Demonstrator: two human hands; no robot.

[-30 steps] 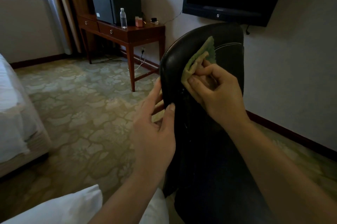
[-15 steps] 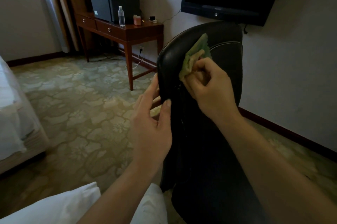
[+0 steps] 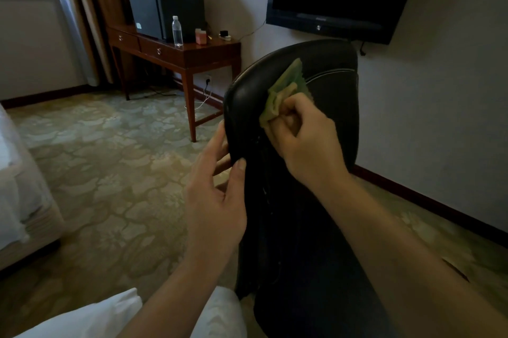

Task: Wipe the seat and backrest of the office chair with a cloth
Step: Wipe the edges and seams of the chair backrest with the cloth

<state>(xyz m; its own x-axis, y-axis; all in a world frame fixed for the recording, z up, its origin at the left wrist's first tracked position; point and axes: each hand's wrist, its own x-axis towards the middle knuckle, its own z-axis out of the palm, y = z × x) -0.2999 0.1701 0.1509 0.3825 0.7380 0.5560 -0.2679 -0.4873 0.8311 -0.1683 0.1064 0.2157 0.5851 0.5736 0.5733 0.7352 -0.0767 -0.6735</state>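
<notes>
The right hand [image 3: 302,142] clutches the bunched green cloth [image 3: 283,90] against the upper backrest [image 3: 330,63] of the chair [image 3: 297,255]. The left hand [image 3: 217,200] pinches the backrest's edge. If that light pinch slips, the chair may swivel away and the cloth may skid off.

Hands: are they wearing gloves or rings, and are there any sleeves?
No gloves. The left hand and the right hand are both bare, and I can see no rings on them. The arms are bare too, with no sleeves, watch or bracelet in view.
</notes>
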